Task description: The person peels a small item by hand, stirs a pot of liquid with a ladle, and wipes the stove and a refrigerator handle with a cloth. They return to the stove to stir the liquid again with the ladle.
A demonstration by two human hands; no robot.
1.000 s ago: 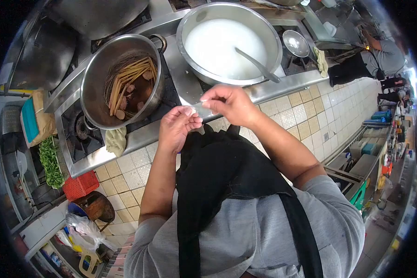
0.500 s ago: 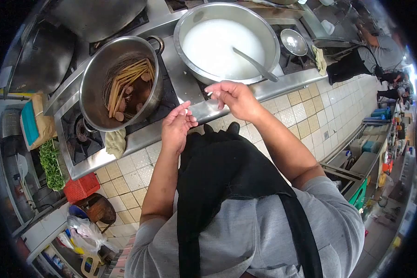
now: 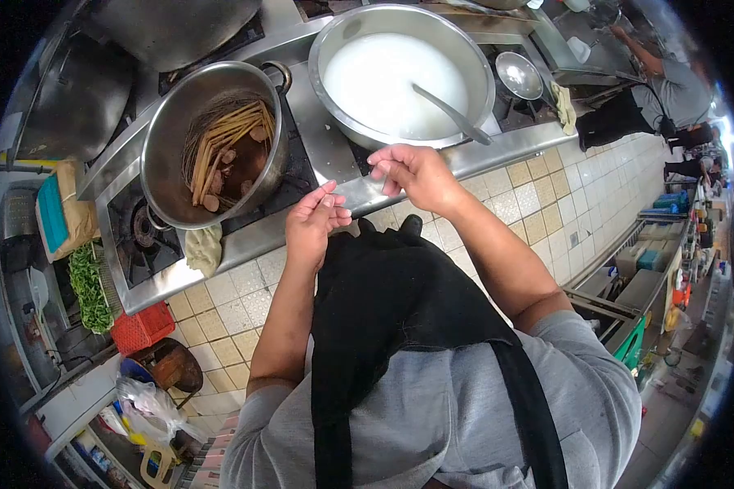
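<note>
Steel surface (image 3: 306, 98) is crowded: pot (image 3: 168, 134), basin (image 3: 355, 34), rag (image 3: 204, 250); left hand (image 3: 313, 224) and right hand (image 3: 416, 179) nearby, can't tell if fingers (image 3: 396, 152) are together.

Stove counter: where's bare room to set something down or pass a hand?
Narrow, nearly bare steel strip between the tall pot and wide bowl. Open gap between left hand and right hand. Crowded: right burner, with a round metal utensil over it.
</note>
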